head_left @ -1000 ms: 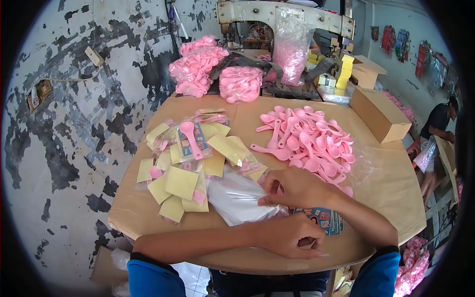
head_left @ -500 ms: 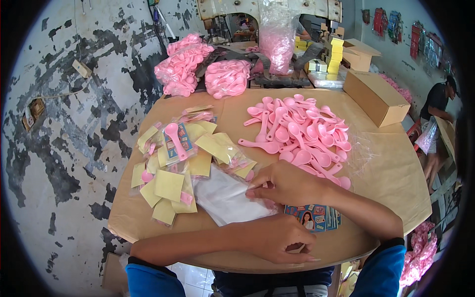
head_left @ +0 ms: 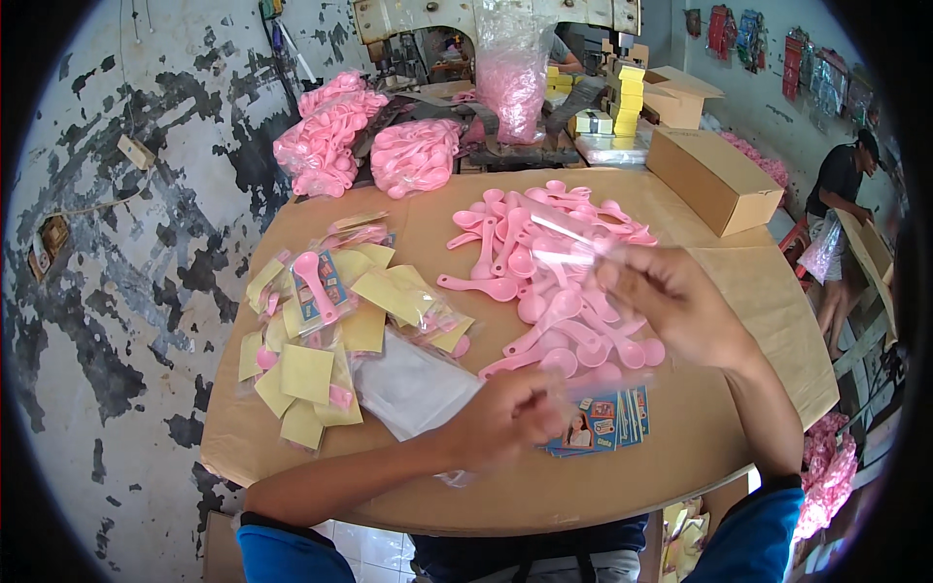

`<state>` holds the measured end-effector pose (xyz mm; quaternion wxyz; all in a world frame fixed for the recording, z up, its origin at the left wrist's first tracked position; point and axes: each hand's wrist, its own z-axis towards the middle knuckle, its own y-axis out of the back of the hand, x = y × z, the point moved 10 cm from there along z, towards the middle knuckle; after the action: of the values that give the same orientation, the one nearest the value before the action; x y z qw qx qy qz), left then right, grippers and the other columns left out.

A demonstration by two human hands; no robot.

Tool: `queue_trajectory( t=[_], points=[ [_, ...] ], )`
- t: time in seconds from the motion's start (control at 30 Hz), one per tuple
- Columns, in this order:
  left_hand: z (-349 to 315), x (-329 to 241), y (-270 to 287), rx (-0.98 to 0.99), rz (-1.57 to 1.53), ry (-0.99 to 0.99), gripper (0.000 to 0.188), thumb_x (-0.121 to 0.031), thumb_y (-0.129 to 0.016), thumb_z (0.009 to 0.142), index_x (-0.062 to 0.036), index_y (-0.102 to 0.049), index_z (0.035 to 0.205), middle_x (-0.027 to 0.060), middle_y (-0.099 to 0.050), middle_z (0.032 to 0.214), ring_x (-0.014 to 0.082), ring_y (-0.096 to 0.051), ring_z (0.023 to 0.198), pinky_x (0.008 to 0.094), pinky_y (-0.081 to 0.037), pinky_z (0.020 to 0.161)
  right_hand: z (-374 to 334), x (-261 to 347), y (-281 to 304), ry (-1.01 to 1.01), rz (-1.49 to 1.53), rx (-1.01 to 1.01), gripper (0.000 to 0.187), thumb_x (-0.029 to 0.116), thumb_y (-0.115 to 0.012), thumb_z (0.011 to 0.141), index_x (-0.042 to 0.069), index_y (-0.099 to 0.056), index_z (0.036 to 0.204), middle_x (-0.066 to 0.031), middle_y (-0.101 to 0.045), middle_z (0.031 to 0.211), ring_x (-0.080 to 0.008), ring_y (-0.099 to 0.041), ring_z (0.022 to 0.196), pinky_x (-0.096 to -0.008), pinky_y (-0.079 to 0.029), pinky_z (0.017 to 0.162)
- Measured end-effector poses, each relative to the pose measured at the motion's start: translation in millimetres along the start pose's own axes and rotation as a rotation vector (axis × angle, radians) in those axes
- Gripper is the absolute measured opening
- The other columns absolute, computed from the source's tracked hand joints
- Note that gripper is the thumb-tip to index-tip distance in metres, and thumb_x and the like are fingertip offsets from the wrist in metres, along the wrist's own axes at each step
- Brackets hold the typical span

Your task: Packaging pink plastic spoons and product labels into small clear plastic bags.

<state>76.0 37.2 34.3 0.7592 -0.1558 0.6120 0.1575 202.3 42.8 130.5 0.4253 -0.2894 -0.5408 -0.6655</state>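
My right hand (head_left: 671, 296) is raised at the near right of a heap of pink plastic spoons (head_left: 510, 233). Its fingers pinch a clear plastic bag (head_left: 564, 257), whose glossy film lies across my view of the spoons. My left hand (head_left: 515, 408), smeared by motion, hovers between a stack of whitish clear bags (head_left: 408, 379) and some blue printed cards (head_left: 603, 423); whether it holds anything does not show. To the left lies a pile of filled packets (head_left: 306, 379) with yellowish cards and pink spoons inside; one shows its spoon on a blue card.
Bulging bags of pink spoons (head_left: 416, 155) stand at the table's far edge. A cardboard box (head_left: 714, 180) sits at the far right, with stacked yellow packs (head_left: 628, 97) behind. A large machine (head_left: 428, 19) stands beyond. Another person (head_left: 836, 194) works at the far right.
My right hand has risen from the bag stack, moving right and away with a clear bag. My left hand has shifted up and left, off the table's front. The whole view has shifted slightly.
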Motion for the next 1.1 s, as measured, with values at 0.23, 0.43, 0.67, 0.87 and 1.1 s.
queue_trajectory(
  t=[0.23, 0.43, 0.67, 0.87, 1.1],
  points=[
    [11, 17, -13, 0.024, -0.152, 0.17, 0.051, -0.037, -0.053, 0.099, 0.0037, -0.047, 0.129, 0.0093, -0.059, 0.112, 0.0146, -0.059, 0.103, 0.0289, -0.048, 0.089, -40, -10, -22, 0.222, -0.397, 0.017, 0.008, 0.008, -0.058, 0.088, 0.002, -0.063, 0.088, -0.0116, -0.066, 0.069, -0.0225, -0.064, 0.057, -0.0358, -0.05, 0.056],
    [7, 25, -21, -0.005, -0.19, 0.311, 0.051, -0.032, -0.039, 0.104, 0.0056, -0.037, 0.138, 0.0245, -0.055, 0.127, 0.0318, -0.06, 0.112, 0.0427, -0.049, 0.096, -42, -12, -26, 0.129, -0.159, 0.195, 0.015, 0.013, -0.058, 0.089, 0.001, -0.061, 0.099, -0.0159, -0.066, 0.071, -0.0332, -0.066, 0.065, -0.042, -0.05, 0.06],
    [8, 18, 0, -0.239, -0.342, 0.226, 0.045, -0.028, -0.032, 0.106, 0.0043, -0.038, 0.137, 0.0256, -0.059, 0.119, 0.0315, -0.063, 0.107, 0.043, -0.051, 0.095, -45, -33, -14, 0.192, -0.437, 0.148, 0.025, 0.026, -0.06, 0.091, 0.004, -0.06, 0.102, -0.0133, -0.065, 0.077, -0.0316, -0.065, 0.075, -0.042, -0.05, 0.068],
    [4, 15, 31, -0.476, -0.457, 0.117, 0.038, -0.022, -0.043, 0.103, 0.0004, -0.039, 0.133, 0.023, -0.061, 0.117, 0.0288, -0.064, 0.106, 0.0398, -0.053, 0.093, -47, -43, -36, 0.077, -0.601, 0.408, 0.03, 0.032, -0.068, 0.086, 0.005, -0.063, 0.097, -0.0114, -0.066, 0.087, -0.0283, -0.064, 0.089, -0.0389, -0.05, 0.077],
    [0, 10, 36, -0.543, -0.381, 0.14, 0.031, -0.011, -0.058, 0.095, -0.0004, -0.05, 0.124, 0.0211, -0.061, 0.117, 0.0279, -0.063, 0.108, 0.0406, -0.052, 0.096, -36, -61, -25, -0.049, -0.35, 0.357, 0.025, 0.024, -0.068, 0.087, 0.002, -0.07, 0.097, -0.0146, -0.067, 0.083, -0.0284, -0.066, 0.077, -0.0382, -0.051, 0.07]
  ],
)
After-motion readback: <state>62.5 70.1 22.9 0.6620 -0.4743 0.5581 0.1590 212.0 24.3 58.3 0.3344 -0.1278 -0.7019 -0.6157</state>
